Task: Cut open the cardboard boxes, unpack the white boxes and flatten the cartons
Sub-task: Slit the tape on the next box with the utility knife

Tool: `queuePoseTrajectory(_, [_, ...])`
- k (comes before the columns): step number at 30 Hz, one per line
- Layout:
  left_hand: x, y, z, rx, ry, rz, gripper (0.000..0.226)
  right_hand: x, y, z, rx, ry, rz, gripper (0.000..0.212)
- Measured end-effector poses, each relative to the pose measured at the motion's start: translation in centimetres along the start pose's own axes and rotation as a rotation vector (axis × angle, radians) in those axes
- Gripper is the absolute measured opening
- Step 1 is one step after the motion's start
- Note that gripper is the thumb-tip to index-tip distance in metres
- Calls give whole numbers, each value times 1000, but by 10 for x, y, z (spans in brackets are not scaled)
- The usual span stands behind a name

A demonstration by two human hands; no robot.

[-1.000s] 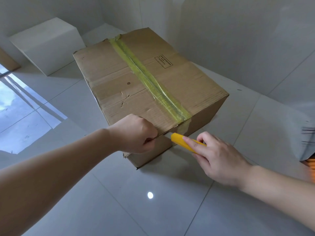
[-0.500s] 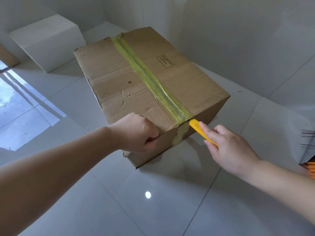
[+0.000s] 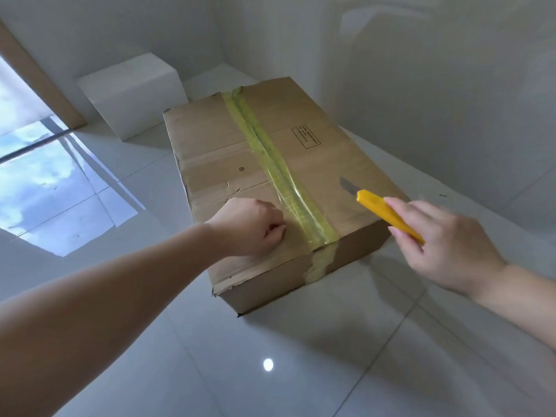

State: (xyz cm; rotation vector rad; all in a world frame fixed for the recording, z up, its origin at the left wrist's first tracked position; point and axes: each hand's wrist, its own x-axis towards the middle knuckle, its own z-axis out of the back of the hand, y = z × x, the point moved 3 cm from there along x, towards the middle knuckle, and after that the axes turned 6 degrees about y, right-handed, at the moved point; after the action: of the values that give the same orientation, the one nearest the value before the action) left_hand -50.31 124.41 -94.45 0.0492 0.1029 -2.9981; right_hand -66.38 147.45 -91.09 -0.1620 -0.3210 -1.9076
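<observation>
The creased brown cardboard box (image 3: 270, 182) lies on the glossy pale tile floor (image 3: 270, 371), sealed along its middle by wrinkled yellowish tape (image 3: 270, 164); the left hand (image 3: 249, 225), curled into a fist, rests on its near edge; the right hand (image 3: 445, 245) grips a yellow utility knife (image 3: 388, 215), blade out above the right flap; a smooth white box (image 3: 132, 94) sits far left by the wall.

Head view, steeply down, close.

Glossy white tiled floor (image 3: 301, 371) carries the taped cardboard box (image 3: 331, 164) and, behind it, 1 white box (image 3: 132, 94).
</observation>
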Motion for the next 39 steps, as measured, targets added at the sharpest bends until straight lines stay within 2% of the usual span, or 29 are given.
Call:
queuePoseTrajectory(4, [20,0,10,39,148,176,31,57,21,-27,58,32,107,42])
queuePoseTrajectory(8, [30,2,37,128,236,328,36,94,24,-35,122,86,89,45])
queuePoseTrajectory(11, [34,13,53,166,214,407,36,113,12,-41,179,136,-2,43])
queuePoseTrajectory(14, [39,33,54,138,149,484,35,130,2,-55,173,174,-75,31])
queuePoseTrajectory(17, [46,61,50,86,58,588,22,141,1,-67,188,196,-93,26])
queuePoseTrajectory(24, [77,139,36,-40,41,609,34,161,6,-70,223,222,-154,24])
queuePoseTrajectory(28, [95,182,40,-65,-3,551,35,198,28,-62,224,225,-201,26])
queuePoseTrajectory(34, [126,261,37,-28,58,334,30,275,73,-53,105,271,-250,40])
queuePoseTrajectory(39, [151,294,24,-146,19,342,48,323,96,-49,47,330,-312,42])
